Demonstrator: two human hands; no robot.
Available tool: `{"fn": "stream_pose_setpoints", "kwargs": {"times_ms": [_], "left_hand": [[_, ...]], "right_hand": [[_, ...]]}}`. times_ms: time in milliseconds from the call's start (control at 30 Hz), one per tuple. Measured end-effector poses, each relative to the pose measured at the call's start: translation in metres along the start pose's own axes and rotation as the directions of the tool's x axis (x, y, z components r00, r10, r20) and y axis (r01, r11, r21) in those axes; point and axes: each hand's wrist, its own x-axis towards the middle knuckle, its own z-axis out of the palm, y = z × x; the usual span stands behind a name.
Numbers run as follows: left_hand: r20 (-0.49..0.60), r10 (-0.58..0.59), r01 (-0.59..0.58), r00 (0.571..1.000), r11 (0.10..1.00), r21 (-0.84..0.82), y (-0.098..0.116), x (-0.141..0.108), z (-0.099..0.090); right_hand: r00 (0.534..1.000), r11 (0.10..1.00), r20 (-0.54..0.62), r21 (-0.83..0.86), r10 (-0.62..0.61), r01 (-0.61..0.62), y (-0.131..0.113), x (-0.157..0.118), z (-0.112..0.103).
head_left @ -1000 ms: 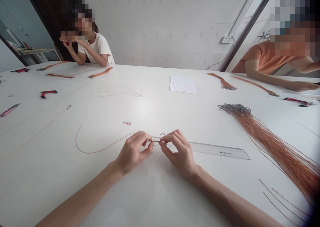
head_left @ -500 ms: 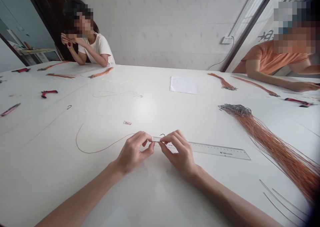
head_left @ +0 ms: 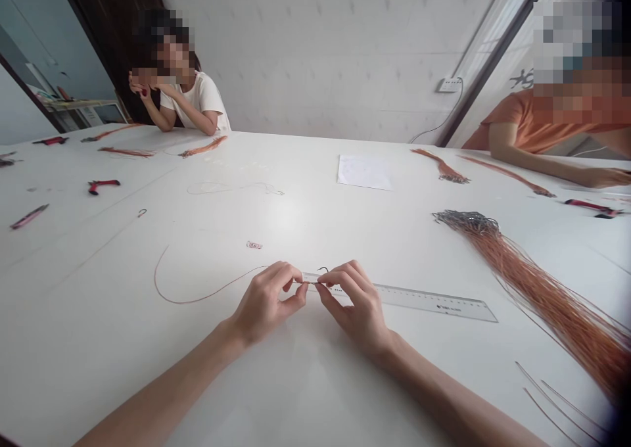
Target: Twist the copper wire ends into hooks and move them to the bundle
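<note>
My left hand pinches a thin reddish-brown fishing line between thumb and fingertips. From there the line's tail curves out to the left over the white table. My right hand is closed in a pinch on a dark fish hook, whose bend shows just above the fingertips. A short stretch of line or shank spans the small gap between the two hands. Beneath them lies a clear ruler, reaching out to the right; part of it is hidden by my hands.
A big bundle of hooked brown lines lies on the right. Red-handled pliers, a pink cutter, a single hook, a small packet and a paper sheet are spread about. Two people sit across the table.
The camera view has tilted slightly, so everything sits a little lower and farther right. Both hands keep the same pinch on the line and hook.
</note>
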Motion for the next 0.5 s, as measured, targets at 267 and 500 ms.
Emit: {"fn": "stream_pose_setpoints", "kwargs": {"times_ms": [267, 500], "left_hand": [[0.001, -0.001, 0.001, 1.0, 0.999, 0.052, 0.003, 0.003, 0.0], [-0.095, -0.087, 0.091, 0.992, 0.995, 0.043, -0.006, 0.012, -0.016]], "right_hand": [[0.999, 1.0, 0.039, -0.006, -0.003, 0.003, 0.002, -0.002, 0.0], [0.98, 0.979, 0.02, 0.041, 0.2, -0.2, 0.002, -0.001, -0.001]]}}
